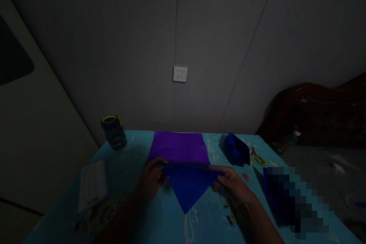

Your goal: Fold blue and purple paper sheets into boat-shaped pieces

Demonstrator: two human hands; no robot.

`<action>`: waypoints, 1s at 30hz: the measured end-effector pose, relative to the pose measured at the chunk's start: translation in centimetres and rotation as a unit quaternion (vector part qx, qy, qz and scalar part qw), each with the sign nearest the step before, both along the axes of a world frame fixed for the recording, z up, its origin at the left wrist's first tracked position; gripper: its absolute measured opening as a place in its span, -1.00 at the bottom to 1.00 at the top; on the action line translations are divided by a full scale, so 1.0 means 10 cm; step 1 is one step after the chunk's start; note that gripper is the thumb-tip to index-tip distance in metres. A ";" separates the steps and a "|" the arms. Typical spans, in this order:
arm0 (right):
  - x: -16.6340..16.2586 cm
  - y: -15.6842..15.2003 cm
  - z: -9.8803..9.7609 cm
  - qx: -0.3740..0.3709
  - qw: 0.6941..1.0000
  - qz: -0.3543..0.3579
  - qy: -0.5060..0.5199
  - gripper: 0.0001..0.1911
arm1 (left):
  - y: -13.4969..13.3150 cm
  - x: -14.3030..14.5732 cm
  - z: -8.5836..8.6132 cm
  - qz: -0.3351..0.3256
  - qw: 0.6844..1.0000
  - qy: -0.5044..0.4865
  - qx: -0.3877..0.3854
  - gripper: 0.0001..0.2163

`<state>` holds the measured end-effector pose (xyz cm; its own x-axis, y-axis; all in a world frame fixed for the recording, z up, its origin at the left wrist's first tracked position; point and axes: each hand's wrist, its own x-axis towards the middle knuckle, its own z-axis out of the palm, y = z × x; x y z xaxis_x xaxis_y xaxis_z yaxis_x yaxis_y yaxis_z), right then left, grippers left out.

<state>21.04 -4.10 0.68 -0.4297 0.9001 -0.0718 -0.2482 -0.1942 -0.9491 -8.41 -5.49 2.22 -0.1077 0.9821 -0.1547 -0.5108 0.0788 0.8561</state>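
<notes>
A blue sheet of paper (pixel 188 187) folded into a downward-pointing triangle lies on the light blue table (pixel 171 225). My left hand (pixel 153 179) pinches its upper left corner, fingers closed on the paper. My right hand (pixel 230 183) pinches its upper right corner in the same way. Just beyond the blue paper lies a purple sheet (pixel 180 146), flat on the table and partly under the blue one's top edge.
A dark jar with a yellow-green lid (pixel 113 131) stands at the far left corner. A white box (pixel 93 185) lies at the left. A crumpled blue paper shape (pixel 236 149) and yellow-handled scissors (pixel 259 157) sit at the far right. A wall socket (pixel 180 73) faces me.
</notes>
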 end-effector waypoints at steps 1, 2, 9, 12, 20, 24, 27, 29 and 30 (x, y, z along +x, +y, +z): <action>0.00 -0.01 0.00 0.003 1.000 0.003 0.002 -0.42 | 0.01 0.00 0.00 0.010 1.000 -0.004 0.002 -0.77; 0.00 0.00 0.00 0.006 1.000 0.002 0.001 -0.39 | 0.01 0.01 0.00 0.020 1.000 -0.008 0.005 -0.74; -0.04 0.10 0.06 0.114 0.991 -0.049 -0.046 -0.50 | 0.04 0.05 -0.01 -0.015 0.998 0.054 0.039 -0.63; -0.08 0.10 0.10 0.147 0.983 -0.058 -0.091 -0.43 | 0.03 0.04 -0.01 -0.026 0.986 0.154 0.065 -0.58; -0.19 0.05 0.17 0.215 0.948 -0.145 -0.183 -0.46 | 0.00 0.02 -0.08 0.044 0.940 0.330 0.078 -0.64; -0.26 0.06 0.10 0.203 0.938 -0.213 -0.182 -0.51 | 0.00 0.04 -0.15 0.050 0.929 0.362 0.064 -0.69; -0.33 0.07 0.01 0.166 0.936 -0.263 -0.165 -0.58 | -0.01 0.06 -0.15 0.053 0.924 0.374 0.064 -0.65; -0.36 0.07 -0.04 0.151 0.929 -0.291 -0.172 -0.52 | -0.02 0.07 -0.14 0.055 0.911 0.400 0.083 -0.62; -0.36 0.08 -0.05 0.150 0.925 -0.299 -0.180 -0.51 | -0.02 0.08 -0.14 0.053 0.903 0.415 0.098 -0.62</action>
